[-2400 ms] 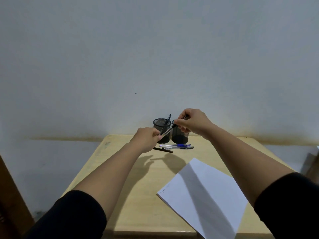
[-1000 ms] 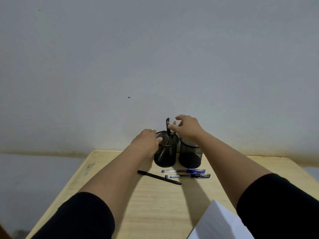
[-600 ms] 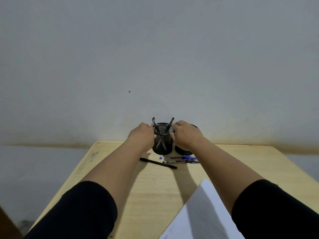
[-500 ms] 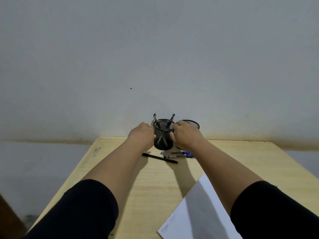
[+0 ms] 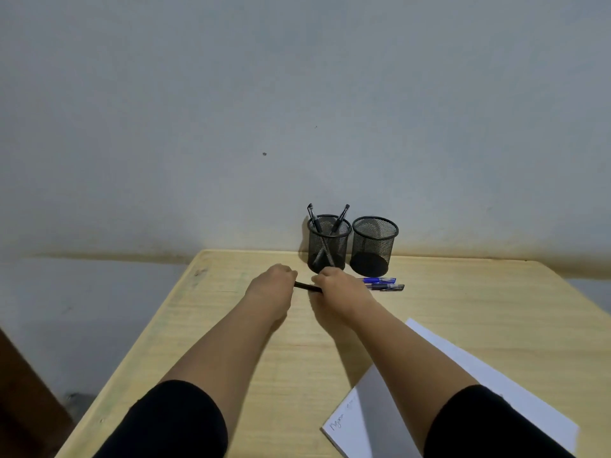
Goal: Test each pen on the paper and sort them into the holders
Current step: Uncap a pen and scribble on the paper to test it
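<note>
Hands point(image 5: 272, 282) point(image 5: 337, 285) grip black pen point(image 5: 307, 287) before left holder point(image 5: 327, 242).

The wooden bench point(image 5: 463, 309) carries two mesh holders point(image 5: 373, 246) beyond the fingers point(image 5: 319, 279), blue pens point(image 5: 383, 284) beside them, paper point(image 5: 496, 391) nearer.

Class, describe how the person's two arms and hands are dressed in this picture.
Both arms wear black sleeves pushed up to around the elbow, left sleeve and right sleeve, leaving the forearms bare. The left hand and right hand are bare: no gloves; no rings or watch are visible.
</note>
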